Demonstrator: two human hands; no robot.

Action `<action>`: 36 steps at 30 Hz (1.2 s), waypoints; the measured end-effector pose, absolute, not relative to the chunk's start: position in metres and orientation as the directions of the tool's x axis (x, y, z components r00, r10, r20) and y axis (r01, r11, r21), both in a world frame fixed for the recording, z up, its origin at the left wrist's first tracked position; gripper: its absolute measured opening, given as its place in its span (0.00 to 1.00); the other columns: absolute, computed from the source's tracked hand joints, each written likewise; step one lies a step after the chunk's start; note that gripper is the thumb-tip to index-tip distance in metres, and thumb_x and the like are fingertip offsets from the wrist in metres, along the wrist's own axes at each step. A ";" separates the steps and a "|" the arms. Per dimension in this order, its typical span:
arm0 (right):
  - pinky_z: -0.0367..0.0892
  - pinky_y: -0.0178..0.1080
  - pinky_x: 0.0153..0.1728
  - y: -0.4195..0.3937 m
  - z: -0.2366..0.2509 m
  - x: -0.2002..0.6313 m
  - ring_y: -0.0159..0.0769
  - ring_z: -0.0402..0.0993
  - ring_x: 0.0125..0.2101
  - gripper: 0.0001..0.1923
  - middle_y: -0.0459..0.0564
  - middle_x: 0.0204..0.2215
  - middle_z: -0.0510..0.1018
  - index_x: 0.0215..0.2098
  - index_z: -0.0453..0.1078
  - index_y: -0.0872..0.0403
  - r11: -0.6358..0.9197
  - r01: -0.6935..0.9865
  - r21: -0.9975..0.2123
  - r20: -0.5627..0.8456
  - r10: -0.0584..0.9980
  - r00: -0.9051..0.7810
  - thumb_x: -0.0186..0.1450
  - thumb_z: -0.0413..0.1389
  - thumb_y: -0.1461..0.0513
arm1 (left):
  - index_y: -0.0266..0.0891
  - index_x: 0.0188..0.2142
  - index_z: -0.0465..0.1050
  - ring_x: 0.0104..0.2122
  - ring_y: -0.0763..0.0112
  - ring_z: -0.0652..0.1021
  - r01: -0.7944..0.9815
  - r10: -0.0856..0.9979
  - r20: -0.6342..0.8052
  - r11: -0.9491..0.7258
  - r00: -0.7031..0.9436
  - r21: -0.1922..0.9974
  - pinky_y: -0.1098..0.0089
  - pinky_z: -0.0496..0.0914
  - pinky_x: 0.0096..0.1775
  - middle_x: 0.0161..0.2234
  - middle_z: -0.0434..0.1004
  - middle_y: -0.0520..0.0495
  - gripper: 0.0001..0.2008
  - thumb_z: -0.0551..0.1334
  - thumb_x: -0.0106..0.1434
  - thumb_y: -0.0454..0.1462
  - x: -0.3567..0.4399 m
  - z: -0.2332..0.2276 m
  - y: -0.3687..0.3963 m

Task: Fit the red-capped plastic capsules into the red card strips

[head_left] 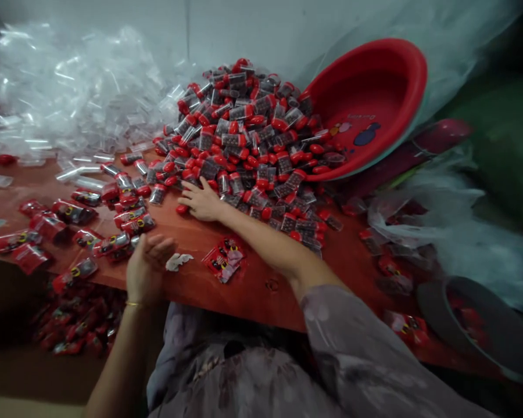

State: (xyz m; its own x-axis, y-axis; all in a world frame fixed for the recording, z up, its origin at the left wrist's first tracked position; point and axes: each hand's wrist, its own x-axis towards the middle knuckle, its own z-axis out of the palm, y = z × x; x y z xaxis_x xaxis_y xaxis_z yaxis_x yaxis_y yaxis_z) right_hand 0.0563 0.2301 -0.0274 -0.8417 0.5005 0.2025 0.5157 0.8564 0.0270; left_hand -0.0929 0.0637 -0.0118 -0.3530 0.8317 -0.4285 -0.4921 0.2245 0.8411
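Observation:
My right hand (203, 200) reaches to the near edge of a big heap of small clear containers with red caps (244, 139). Its fingers are spread on the table, and nothing shows in its grip. A single red cap (182, 209) peeks out beside its fingers. At the table's front edge is my left hand (150, 264), fingers half bent and apart from the thumb, with no object visible in it. Red printed packets with filled containers inside (113, 244) lie just beyond and left of it. Between my arms are flat printed wrappers (224, 259) and a crumpled white scrap (178, 262).
A red basin (412, 75) leans tipped at the heap's right. Clear plastic tubes (82, 87) are piled at back left. Finished-looking red packets (76, 322) lie below the table edge. At right are a plastic bag (409, 203) and a grey bowl (436, 302).

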 end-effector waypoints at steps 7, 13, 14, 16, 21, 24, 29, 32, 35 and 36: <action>0.44 0.63 0.57 0.230 -0.032 0.143 0.49 0.55 0.60 0.18 0.57 0.51 0.72 0.52 0.66 0.54 0.893 0.445 0.059 0.179 0.429 -0.885 0.64 0.48 0.65 | 0.42 0.53 0.69 0.61 0.53 0.61 0.678 0.930 0.281 -0.365 0.236 0.638 0.50 0.53 0.60 0.58 0.67 0.43 0.20 0.57 0.62 0.42 -0.010 -0.034 0.042; 0.54 0.51 0.58 0.206 -0.036 0.198 0.42 0.61 0.58 0.19 0.55 0.54 0.71 0.54 0.67 0.52 0.866 0.498 0.037 0.141 0.489 -0.861 0.66 0.47 0.65 | 0.41 0.53 0.69 0.61 0.50 0.59 0.810 0.896 0.210 -0.444 0.392 0.382 0.46 0.49 0.60 0.58 0.67 0.44 0.19 0.52 0.66 0.41 0.002 -0.053 0.042; 0.56 0.49 0.57 0.203 -0.037 0.207 0.41 0.60 0.58 0.19 0.55 0.55 0.70 0.54 0.67 0.52 0.853 0.522 0.022 0.123 0.515 -0.848 0.66 0.46 0.66 | 0.42 0.53 0.70 0.61 0.50 0.60 0.816 0.895 0.213 -0.444 0.391 0.370 0.45 0.49 0.60 0.57 0.67 0.45 0.18 0.51 0.66 0.41 0.002 -0.053 0.042; 0.61 0.47 0.55 0.197 -0.037 0.222 0.40 0.58 0.60 0.22 0.54 0.57 0.68 0.55 0.66 0.52 0.810 0.586 -0.009 0.081 0.584 -0.807 0.65 0.45 0.69 | 0.43 0.50 0.72 0.61 0.50 0.61 0.825 0.898 0.217 -0.437 0.382 0.357 0.45 0.49 0.60 0.56 0.70 0.46 0.17 0.51 0.66 0.41 0.003 -0.050 0.044; 0.65 0.46 0.53 0.173 -0.030 0.239 0.41 0.57 0.61 0.27 0.52 0.60 0.63 0.58 0.63 0.52 0.744 0.662 -0.087 0.080 0.668 -0.740 0.61 0.47 0.73 | 0.42 0.51 0.72 0.60 0.49 0.61 0.865 0.922 0.230 -0.374 0.310 0.335 0.44 0.49 0.59 0.55 0.70 0.42 0.17 0.52 0.65 0.41 0.008 -0.038 0.056; 0.63 0.48 0.56 0.143 -0.024 0.237 0.41 0.60 0.59 0.22 0.53 0.56 0.70 0.55 0.66 0.54 0.730 0.663 -0.168 0.221 0.683 -0.696 0.64 0.46 0.70 | 0.43 0.48 0.74 0.61 0.45 0.59 0.892 0.942 0.162 -0.330 0.292 0.309 0.43 0.49 0.58 0.58 0.67 0.42 0.16 0.55 0.63 0.42 0.010 -0.036 0.065; 0.64 0.48 0.55 0.076 -0.031 0.239 0.41 0.67 0.55 0.15 0.54 0.48 0.76 0.49 0.71 0.54 0.640 0.706 -0.304 0.431 0.753 -0.497 0.66 0.49 0.63 | 0.48 0.41 0.78 0.61 0.48 0.59 0.914 0.961 0.080 -0.276 0.264 0.297 0.45 0.48 0.59 0.56 0.70 0.48 0.14 0.55 0.63 0.43 0.012 -0.039 0.070; 0.67 0.47 0.53 0.056 -0.045 0.246 0.41 0.71 0.51 0.13 0.54 0.44 0.79 0.44 0.73 0.54 0.602 0.736 -0.311 0.445 0.776 -0.447 0.66 0.49 0.63 | 0.50 0.40 0.78 0.60 0.50 0.61 0.922 0.973 0.061 -0.229 0.221 0.312 0.47 0.48 0.59 0.54 0.71 0.50 0.14 0.54 0.64 0.42 0.013 -0.041 0.070; 0.69 0.46 0.50 0.058 -0.055 0.252 0.40 0.74 0.45 0.12 0.54 0.42 0.79 0.41 0.74 0.54 0.581 0.759 -0.292 0.422 0.791 -0.443 0.67 0.49 0.62 | 0.49 0.46 0.76 0.60 0.50 0.62 0.925 0.977 0.076 -0.213 0.200 0.316 0.47 0.49 0.59 0.56 0.69 0.49 0.16 0.53 0.64 0.44 0.015 -0.042 0.069; 0.69 0.46 0.49 0.061 -0.056 0.254 0.40 0.75 0.44 0.12 0.53 0.41 0.80 0.41 0.74 0.54 0.580 0.761 -0.291 0.417 0.793 -0.445 0.67 0.48 0.62 | 0.48 0.48 0.74 0.60 0.49 0.62 0.925 0.976 0.089 -0.218 0.200 0.311 0.46 0.49 0.59 0.57 0.68 0.48 0.17 0.54 0.63 0.45 0.015 -0.042 0.068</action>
